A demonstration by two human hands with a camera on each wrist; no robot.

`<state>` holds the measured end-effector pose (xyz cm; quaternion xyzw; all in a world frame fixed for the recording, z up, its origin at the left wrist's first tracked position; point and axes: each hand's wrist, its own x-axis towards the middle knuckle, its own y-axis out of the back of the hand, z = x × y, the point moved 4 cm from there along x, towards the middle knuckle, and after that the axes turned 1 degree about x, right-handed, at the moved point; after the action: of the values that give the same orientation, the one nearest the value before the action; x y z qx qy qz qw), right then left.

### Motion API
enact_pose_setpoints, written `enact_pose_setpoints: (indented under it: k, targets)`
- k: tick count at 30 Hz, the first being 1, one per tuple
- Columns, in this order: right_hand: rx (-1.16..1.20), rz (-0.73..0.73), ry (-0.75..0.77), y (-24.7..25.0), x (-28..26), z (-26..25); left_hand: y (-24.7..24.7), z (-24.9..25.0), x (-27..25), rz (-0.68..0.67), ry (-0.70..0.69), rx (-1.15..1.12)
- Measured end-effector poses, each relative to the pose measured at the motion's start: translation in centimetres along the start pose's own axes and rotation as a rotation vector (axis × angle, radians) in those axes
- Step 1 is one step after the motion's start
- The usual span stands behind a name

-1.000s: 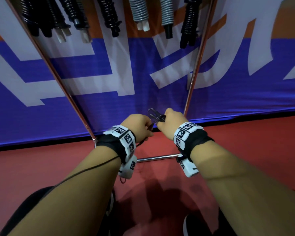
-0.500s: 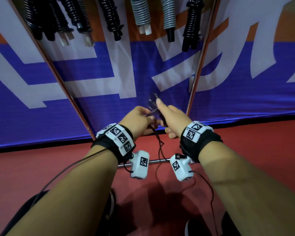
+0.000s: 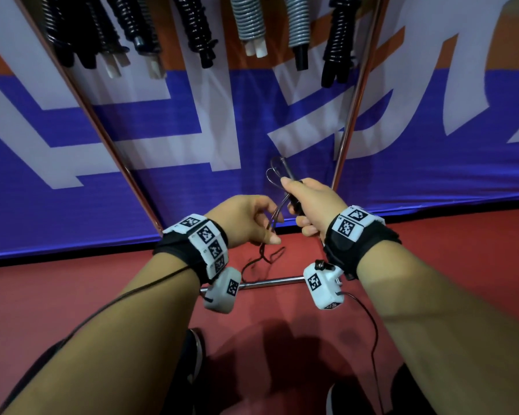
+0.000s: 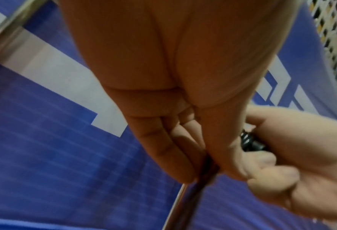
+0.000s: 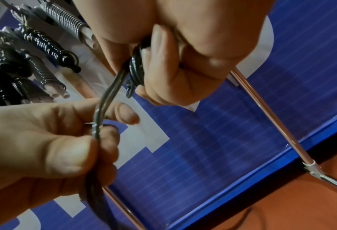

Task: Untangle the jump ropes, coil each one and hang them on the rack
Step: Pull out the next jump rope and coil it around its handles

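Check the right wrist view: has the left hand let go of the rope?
No, the left hand pinches the thin dark rope between thumb and fingers, while the right hand grips the wound part above it.

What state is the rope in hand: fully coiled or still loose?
Partly coiled. The right hand grips a few wound turns of the jump rope; the rest runs loose through the left hand and dangles below.

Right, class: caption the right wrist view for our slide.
Right hand grips the rope coil; left hand pinches its strands before the rack.
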<state>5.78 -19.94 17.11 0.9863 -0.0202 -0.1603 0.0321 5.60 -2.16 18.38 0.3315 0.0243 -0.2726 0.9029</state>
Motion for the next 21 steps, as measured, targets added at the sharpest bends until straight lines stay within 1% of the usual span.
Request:
enact_pose_setpoints:
  k: [4, 6, 8, 10, 12, 13, 15, 16, 17, 19, 20, 21]
  targets:
    - [-0.083, -0.006, 0.016, -0.3, -0.4, 0.1, -0.7, -1.2, 0.6, 0.091, 0.048, 0.306]
    - [-0.083, -0.015, 0.007, -0.4, -0.7, 0.0, -1.2, -2.0, 0.9, 0.141, 0.111, 0.398]
    - [-0.031, -0.048, -0.023, -0.6, -1.0, 0.0, -1.8, -2.8, 1.4, 0.202, 0.191, 0.43]
    - [0.028, -0.105, -0.052, -1.2, -1.4, -0.3, -1.8, -3.5, 1.8, 0.263, 0.222, 0.359]
    - [0.073, -0.163, -0.072, -1.6, -1.9, -0.6, -1.7, -3.8, 1.9, 0.28, 0.222, 0.265]
    - [0.088, -0.2, -0.076, -1.6, -2.1, -0.7, -1.6, -3.8, 1.9, 0.259, 0.211, 0.189]
    - [0.084, -0.303, -0.091, -1.7, -2.5, -0.8, -1.1, -3.9, 1.8, 0.191, 0.177, -0.043]
    - [0.055, -0.372, -0.11, -1.7, -2.7, -0.8, -0.4, -3.9, 1.5, 0.17, 0.141, -0.125]
    - [0.0, -0.449, -0.136, -1.8, -3.1, -0.8, 0.4, -3.6, 1.2, 0.164, 0.082, -0.145]
    - [-0.179, -0.606, -0.198, -2.0, -3.9, -0.4, 2.1, -3.0, 0.5, 0.137, -0.026, -0.106]
    - [-0.278, -0.674, -0.232, -2.1, -4.3, 0.0, 2.5, -2.8, 0.1, 0.114, -0.044, -0.087]
    - [-0.359, -0.73, -0.264, -2.3, -4.6, 0.2, 2.6, -2.5, -0.3, 0.096, -0.032, -0.084]
